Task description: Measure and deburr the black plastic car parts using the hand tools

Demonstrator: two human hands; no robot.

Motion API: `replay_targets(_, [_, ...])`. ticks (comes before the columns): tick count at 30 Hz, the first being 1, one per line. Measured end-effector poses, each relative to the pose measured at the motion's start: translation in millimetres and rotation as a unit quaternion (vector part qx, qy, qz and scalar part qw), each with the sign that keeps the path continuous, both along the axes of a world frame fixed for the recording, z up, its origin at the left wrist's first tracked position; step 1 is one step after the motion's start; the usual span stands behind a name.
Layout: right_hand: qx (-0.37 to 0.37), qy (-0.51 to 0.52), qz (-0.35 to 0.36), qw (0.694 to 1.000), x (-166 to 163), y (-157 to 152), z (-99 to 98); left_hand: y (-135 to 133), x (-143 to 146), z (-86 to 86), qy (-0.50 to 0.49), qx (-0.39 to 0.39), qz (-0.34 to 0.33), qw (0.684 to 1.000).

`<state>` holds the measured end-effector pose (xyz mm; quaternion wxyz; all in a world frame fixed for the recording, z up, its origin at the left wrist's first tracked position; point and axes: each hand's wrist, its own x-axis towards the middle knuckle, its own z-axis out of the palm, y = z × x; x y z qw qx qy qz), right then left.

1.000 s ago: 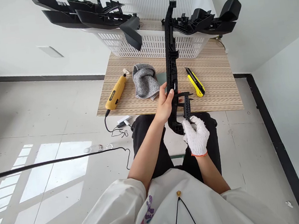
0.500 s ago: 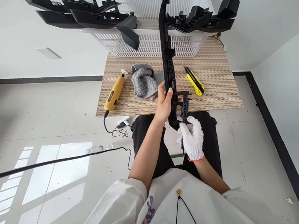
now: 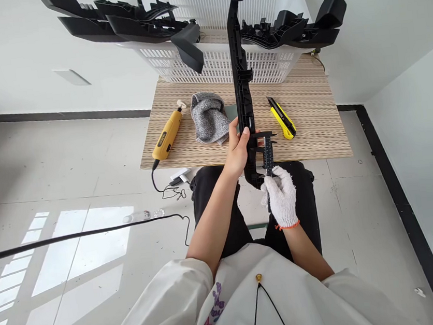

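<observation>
A long black plastic trim part (image 3: 241, 73) stands lengthwise in front of me, its far end in front of the basket. My bare left hand (image 3: 238, 147) is closed around its lower half, thumb on the near face. My right hand (image 3: 281, 194), in a white knitted glove with an orange cuff, grips a black caliper (image 3: 268, 151) by its lower beam. The caliper's jaws lie at the right edge of the trim part, just beside my left hand; whether they touch it I cannot tell. Some of the gloved fingers are hidden behind the caliper.
On the wooden table (image 3: 313, 120) lie a yellow rotary tool (image 3: 167, 136) with a cord, a grey cloth (image 3: 210, 119) and a yellow utility knife (image 3: 282, 117). Behind them a white basket (image 3: 213, 61) carries more black plastic parts (image 3: 146, 22) (image 3: 295, 28). A black cable (image 3: 91, 232) crosses at left.
My gloved right hand and the caliper have shifted slightly, the hand a little to the right. The trim part's far end has tipped slightly left and up. My left hand keeps its hold.
</observation>
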<state>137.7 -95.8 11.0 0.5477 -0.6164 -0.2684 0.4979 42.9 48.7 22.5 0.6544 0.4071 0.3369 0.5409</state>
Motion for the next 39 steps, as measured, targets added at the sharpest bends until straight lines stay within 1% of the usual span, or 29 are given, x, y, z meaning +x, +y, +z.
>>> replay_targets(8, [-0.003,-0.011,-0.021,1.0,-1,0,2.6,-1,-1,1.5,0.0,-0.002,-0.007,1.0])
replay_targets(14, [0.013,-0.12,-0.064,0.991,-7,-29,-5.4,-1,0,1.6,0.006,-0.008,-0.046,0.999])
replay_targets(17, [0.018,-0.144,-0.094,0.985,0,-35,-0.3,-1,1,1.7,0.003,-0.009,-0.049,0.999])
replay_targets(18, [0.019,-0.146,-0.106,0.983,6,-32,4.4,-1,2,2.0,-0.001,-0.009,-0.049,0.999])
replay_targets(20, [0.028,-0.153,-0.132,0.979,25,-16,17.1,-1,2,2.9,-0.01,-0.013,-0.048,0.999])
replay_targets(21, [0.037,-0.164,-0.137,0.976,37,-4,23.8,-1,1,3.4,-0.013,-0.015,-0.05,0.999])
replay_targets(23, [0.067,-0.188,-0.174,0.964,61,26,35.2,-2,-1,4.6,-0.021,-0.014,-0.063,0.998])
replay_targets(24, [0.069,-0.189,-0.173,0.964,73,41,39.0,-3,-3,5.3,-0.029,-0.01,-0.077,0.997])
replay_targets(27, [0.02,-0.165,-0.156,0.974,96,73,42.6,-8,-8,8.2,-0.063,-0.006,-0.13,0.989])
replay_targets(30, [0.007,-0.161,-0.141,0.977,103,80,39.6,-16,-14,16.1,-0.075,-0.023,-0.172,0.982])
replay_targets(32, [0.018,-0.158,-0.125,0.979,103,75,37.4,-23,-20,27.1,-0.079,-0.02,-0.185,0.979])
replay_targets(33, [0.025,-0.159,-0.114,0.98,104,72,36.8,-27,-24,35.4,-0.087,-0.006,-0.179,0.98])
replay_targets(35, [0.037,-0.17,-0.086,0.981,105,68,36.6,-30,-36,59.5,-0.107,0.043,-0.147,0.982])
replay_targets(37, [0.036,-0.18,-0.07,0.98,107,66,37.3,-25,-54,95.8,-0.101,0.116,-0.089,0.984])
replay_targets(38, [0.03,-0.181,-0.071,0.98,108,66,37.6,-17,-63,118.4,-0.066,0.146,-0.061,0.985])
replay_targets(39, [0.023,-0.179,-0.071,0.981,108,67,37.6,-6,-72,143.2,-0.009,0.178,-0.033,0.984])
